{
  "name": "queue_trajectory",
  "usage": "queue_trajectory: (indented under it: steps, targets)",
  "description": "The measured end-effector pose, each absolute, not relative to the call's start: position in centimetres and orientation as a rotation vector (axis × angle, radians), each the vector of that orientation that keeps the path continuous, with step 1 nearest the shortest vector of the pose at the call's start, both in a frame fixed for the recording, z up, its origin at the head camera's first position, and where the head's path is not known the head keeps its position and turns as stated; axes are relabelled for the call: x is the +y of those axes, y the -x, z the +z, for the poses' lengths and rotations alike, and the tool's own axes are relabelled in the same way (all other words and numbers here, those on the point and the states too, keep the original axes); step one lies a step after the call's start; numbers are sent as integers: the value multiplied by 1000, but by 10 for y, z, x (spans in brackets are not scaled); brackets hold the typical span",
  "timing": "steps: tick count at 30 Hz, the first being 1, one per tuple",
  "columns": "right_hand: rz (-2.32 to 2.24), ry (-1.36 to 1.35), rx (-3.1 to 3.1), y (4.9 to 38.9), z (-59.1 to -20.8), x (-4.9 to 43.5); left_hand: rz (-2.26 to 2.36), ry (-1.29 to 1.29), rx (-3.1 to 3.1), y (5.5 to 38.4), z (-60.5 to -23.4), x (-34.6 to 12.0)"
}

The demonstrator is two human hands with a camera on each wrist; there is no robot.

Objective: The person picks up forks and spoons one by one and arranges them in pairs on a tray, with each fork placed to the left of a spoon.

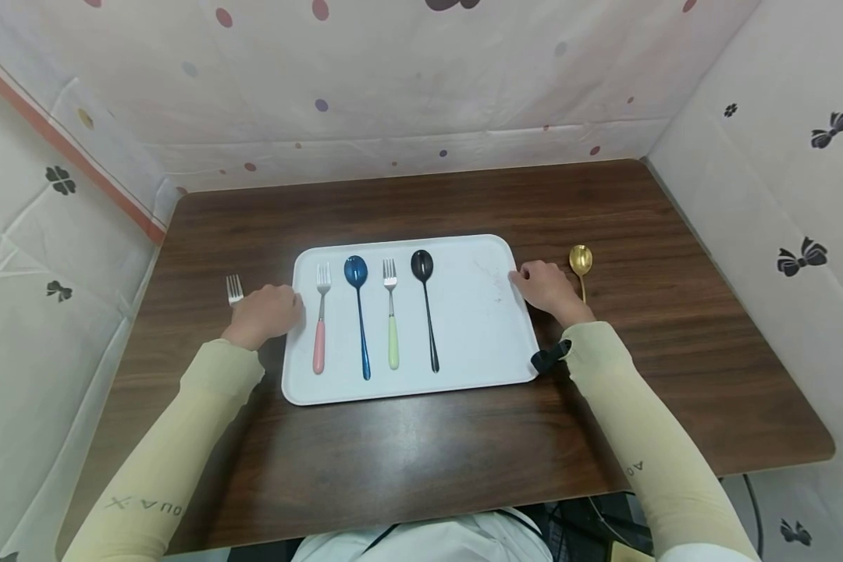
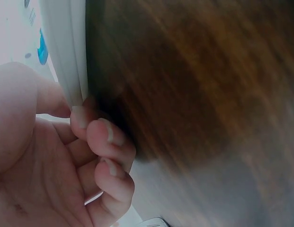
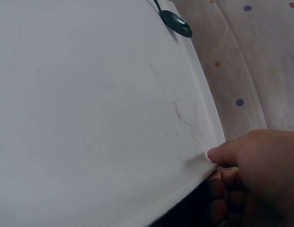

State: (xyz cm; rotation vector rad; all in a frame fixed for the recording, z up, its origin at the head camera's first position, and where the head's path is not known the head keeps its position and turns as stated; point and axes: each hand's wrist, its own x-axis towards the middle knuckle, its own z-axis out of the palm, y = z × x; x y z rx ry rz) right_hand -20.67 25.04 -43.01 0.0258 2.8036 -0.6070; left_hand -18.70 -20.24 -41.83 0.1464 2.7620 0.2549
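Observation:
A white tray (image 1: 478, 312) is held by its two short sides over the brown table. At its left edge my left hand (image 1: 267, 314) pinches the rim, with fingers curled beneath it in the left wrist view. On the opposite edge, my right hand (image 1: 546, 290) grips near the far corner, thumb on top and fingers under. In a row on the tray lie a pink-handled fork (image 1: 320, 320), a blue spoon (image 1: 361, 312), a green-handled fork (image 1: 392, 316) and a black spoon (image 1: 426, 308). The tray's right part shows fine scratches.
Another fork (image 1: 234, 287) lies on the table (image 1: 393, 453) beyond my left hand, its handle hidden by that hand. A gold spoon (image 1: 581, 265) lies just right of my right hand. Patterned cloth (image 1: 393, 94) walls stand behind and at both sides.

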Motion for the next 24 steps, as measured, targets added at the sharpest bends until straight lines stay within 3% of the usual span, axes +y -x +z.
queue_trajectory:
  steps: [24]
  targets:
    - [-651,48,2813,206,-434,257,339,-130,2752,183,-416,-205]
